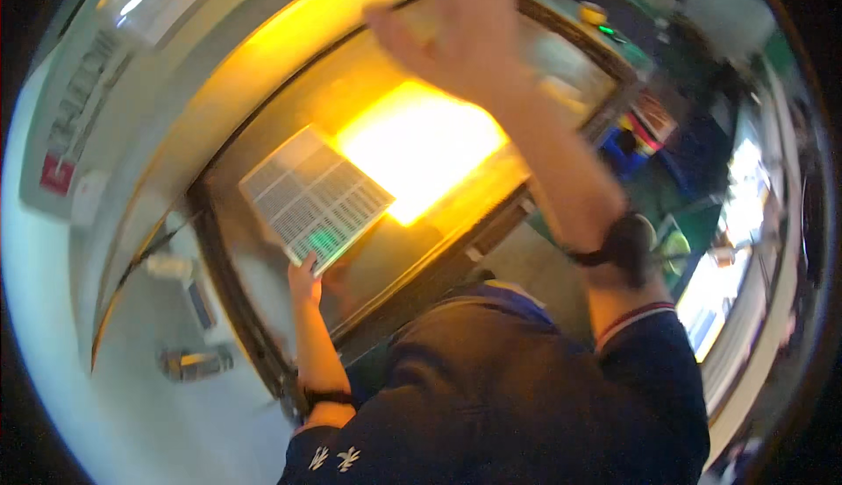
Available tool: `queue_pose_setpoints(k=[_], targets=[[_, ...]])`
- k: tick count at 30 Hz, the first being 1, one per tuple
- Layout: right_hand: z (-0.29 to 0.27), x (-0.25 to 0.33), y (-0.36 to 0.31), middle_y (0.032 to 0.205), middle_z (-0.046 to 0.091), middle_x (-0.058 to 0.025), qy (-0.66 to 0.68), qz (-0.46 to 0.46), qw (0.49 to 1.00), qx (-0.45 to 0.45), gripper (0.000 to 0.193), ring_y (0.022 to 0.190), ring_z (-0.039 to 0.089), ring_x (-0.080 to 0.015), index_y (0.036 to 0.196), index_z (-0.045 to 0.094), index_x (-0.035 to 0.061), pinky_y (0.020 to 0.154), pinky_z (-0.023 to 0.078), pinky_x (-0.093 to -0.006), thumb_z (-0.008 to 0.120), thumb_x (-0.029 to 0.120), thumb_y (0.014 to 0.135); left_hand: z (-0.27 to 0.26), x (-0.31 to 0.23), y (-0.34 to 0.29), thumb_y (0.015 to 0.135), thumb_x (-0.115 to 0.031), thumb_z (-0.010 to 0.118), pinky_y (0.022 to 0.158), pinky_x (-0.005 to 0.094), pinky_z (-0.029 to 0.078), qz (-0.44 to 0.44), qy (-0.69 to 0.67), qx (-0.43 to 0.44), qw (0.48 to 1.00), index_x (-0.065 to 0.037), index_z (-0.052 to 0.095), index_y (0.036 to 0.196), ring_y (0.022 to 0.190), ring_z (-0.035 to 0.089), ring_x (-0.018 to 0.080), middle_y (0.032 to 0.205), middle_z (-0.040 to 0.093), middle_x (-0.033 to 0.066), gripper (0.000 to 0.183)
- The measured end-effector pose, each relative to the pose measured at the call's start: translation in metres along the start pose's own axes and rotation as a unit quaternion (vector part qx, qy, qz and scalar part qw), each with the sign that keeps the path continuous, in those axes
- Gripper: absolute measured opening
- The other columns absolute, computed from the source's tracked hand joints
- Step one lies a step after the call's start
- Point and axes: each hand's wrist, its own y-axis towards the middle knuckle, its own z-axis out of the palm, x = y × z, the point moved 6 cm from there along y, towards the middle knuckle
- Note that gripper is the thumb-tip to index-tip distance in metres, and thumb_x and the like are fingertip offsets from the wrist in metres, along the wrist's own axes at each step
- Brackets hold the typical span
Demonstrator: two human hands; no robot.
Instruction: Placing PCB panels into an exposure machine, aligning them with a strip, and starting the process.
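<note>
My left hand (307, 281) grips the near corner of a flat rectangular panel (311, 200), its thumb on the top face. Rows of small dark marks in a pale grid cover the panel, with a green glow near the held corner. The panel lies or hovers over a framed work surface (421, 253), beside a bright glowing yellow-white patch (421, 152); whether it touches the surface I cannot tell. Raised high over the far side, my right hand (460, 38) is blurred, its thumb spread from the palm. Its fingertips run past the picture's top edge, and nothing shows in it.
A dark frame (232, 288) borders the surface. A pale machine housing (114, 125) with a curved cable (110, 310) stands at left, near a small dark device (195, 363). Several coloured items (645, 130) lie at right, and a yellow round object (593, 13) sits farther back.
</note>
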Motion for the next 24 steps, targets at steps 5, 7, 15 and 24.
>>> queue_pose_setpoints(k=[5, 7, 15, 24], targets=[[-0.008, 0.021, -0.249, 0.147, 0.043, -0.0217, 0.004, 0.557, 0.762, 0.330, 0.080, 0.139, 0.035, -0.0406, 0.145, 0.038, 0.0024, 0.115, 0.031, -0.0474, 0.075, 0.038, 0.083, 0.041, -0.024, -0.059, 0.085, -0.008, 0.065, 0.092, 0.0472, 0.049, 0.271, 0.599, 0.066, 0.751, 0.003, 0.056, 0.124, 0.110, 0.056, 0.0379, 0.123, 0.057, 0.0206, 0.042], [-0.056, 0.068, -0.320, 0.138, 0.051, -0.0242, 0.118, 0.693, 0.645, 0.298, 0.074, 0.129, 0.048, -0.0388, 0.141, 0.042, -0.0003, 0.111, 0.037, -0.0475, 0.069, 0.043, 0.088, 0.045, -0.023, -0.090, 0.080, -0.005, 0.073, 0.105, 0.0512, 0.042, 0.173, 0.558, 0.103, 0.805, 0.004, 0.053, 0.132, 0.123, 0.050, 0.0434, 0.133, 0.055, 0.0251, 0.057], [-0.281, 0.269, -0.391, 0.116, 0.066, -0.0104, 0.171, 0.857, 0.482, 0.066, 0.046, 0.105, 0.062, -0.0177, 0.122, 0.063, -0.0025, 0.089, 0.050, -0.0335, 0.058, 0.037, 0.098, 0.129, 0.028, -0.232, 0.082, 0.003, 0.052, 0.093, 0.0353, 0.046, -0.050, 0.102, 0.472, 0.874, 0.004, 0.051, 0.130, 0.103, 0.061, 0.0220, 0.113, 0.063, 0.0118, 0.048], [-0.480, 0.504, -0.481, 0.110, 0.067, -0.0094, -0.095, 0.803, 0.447, -0.383, 0.032, 0.095, 0.064, -0.0186, 0.115, 0.062, -0.0020, 0.084, 0.054, -0.0325, 0.055, 0.026, 0.101, 0.182, 0.157, -0.316, 0.099, -0.030, 0.057, 0.071, 0.0320, 0.053, -0.231, 0.216, 0.565, 0.762, -0.002, 0.041, 0.140, 0.090, 0.066, 0.0218, 0.115, 0.065, 0.0130, 0.052]])
